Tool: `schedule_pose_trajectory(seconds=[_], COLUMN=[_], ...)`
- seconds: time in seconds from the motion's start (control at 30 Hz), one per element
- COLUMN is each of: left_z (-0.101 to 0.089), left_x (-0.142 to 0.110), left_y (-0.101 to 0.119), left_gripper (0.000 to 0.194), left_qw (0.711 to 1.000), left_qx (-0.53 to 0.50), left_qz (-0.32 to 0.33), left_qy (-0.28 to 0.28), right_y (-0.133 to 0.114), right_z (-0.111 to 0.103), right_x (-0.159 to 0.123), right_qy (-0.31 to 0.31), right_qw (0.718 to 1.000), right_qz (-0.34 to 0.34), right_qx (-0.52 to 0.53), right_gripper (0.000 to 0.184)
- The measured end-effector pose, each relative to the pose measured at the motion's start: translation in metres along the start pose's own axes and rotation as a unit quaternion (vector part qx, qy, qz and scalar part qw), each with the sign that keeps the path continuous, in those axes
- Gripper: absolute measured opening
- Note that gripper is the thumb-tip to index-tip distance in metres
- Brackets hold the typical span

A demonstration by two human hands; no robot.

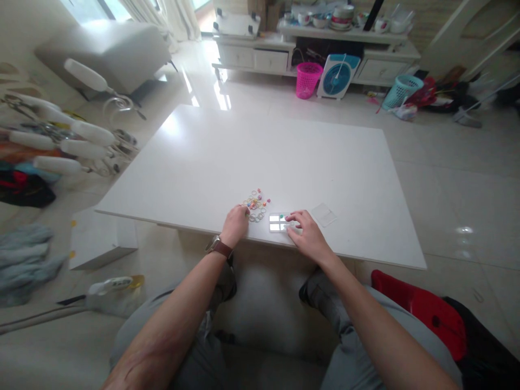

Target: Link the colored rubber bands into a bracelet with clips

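On the white table (pixel 284 157), near its front edge, lies a small pile of thin rings and colourful little beads (pixel 255 203). My left hand (pixel 236 222) is at the pile's left side, its fingers pinched together; whatever is between the fingertips is too small to make out. Right of the pile sits a small clear compartment box (pixel 275 219) with a green piece in one section. My right hand (pixel 307 232) grips the right end of this box between thumb and fingers, covering part of it. A thin transparent square sheet or lid (pixel 324 214) lies beyond that hand.
A white box (pixel 101 238) stands on the floor left of the table. A red seat (pixel 418 314) is at my right. Farther off are a pink basket (pixel 307 81), a blue and white fan (pixel 338 77) and a low cabinet (pixel 270 59) with dishes on it.
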State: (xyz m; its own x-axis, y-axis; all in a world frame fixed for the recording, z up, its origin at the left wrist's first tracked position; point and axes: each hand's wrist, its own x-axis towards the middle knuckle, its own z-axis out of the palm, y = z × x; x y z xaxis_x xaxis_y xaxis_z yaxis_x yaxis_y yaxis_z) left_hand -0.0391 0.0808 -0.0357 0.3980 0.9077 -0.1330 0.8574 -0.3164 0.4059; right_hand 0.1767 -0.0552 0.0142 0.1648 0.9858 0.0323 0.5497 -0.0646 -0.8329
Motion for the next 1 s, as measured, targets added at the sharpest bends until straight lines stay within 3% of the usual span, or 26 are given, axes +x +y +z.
schedule_pose_trajectory(seconds=[0.27, 0.43, 0.5, 0.6, 0.7, 1.0], left_z=[-0.017, -0.023, -0.023, -0.022, -0.022, -0.036], left_x=[0.005, 0.001, -0.005, -0.016, -0.025, -0.032], left_y=[0.008, 0.028, 0.043, 0.067, 0.08, 0.078], left_gripper=[0.028, 0.022, 0.018, 0.023, 0.031, 0.034], left_qw=[0.997, 0.981, 0.954, 0.872, 0.816, 0.786], left_qx=[-0.068, -0.194, -0.297, -0.465, -0.541, -0.583], left_qz=[-0.029, -0.025, -0.007, 0.022, 0.032, 0.01], left_qy=[-0.012, -0.012, -0.048, -0.152, -0.202, -0.206], right_y=[-0.007, -0.005, -0.005, -0.008, -0.009, -0.016], right_z=[-0.01, -0.009, -0.008, -0.007, -0.005, 0.001], right_x=[-0.003, -0.002, -0.001, -0.001, -0.001, 0.002], right_qy=[0.002, 0.001, 0.0, 0.001, -0.005, 0.027], right_qw=[1.0, 1.0, 1.0, 1.0, 0.999, 0.995], right_qz=[-0.014, -0.022, -0.027, -0.03, -0.035, -0.083], right_qx=[0.001, -0.009, -0.01, 0.003, 0.021, 0.053], right_gripper=[0.022, 0.02, 0.019, 0.019, 0.016, 0.012])
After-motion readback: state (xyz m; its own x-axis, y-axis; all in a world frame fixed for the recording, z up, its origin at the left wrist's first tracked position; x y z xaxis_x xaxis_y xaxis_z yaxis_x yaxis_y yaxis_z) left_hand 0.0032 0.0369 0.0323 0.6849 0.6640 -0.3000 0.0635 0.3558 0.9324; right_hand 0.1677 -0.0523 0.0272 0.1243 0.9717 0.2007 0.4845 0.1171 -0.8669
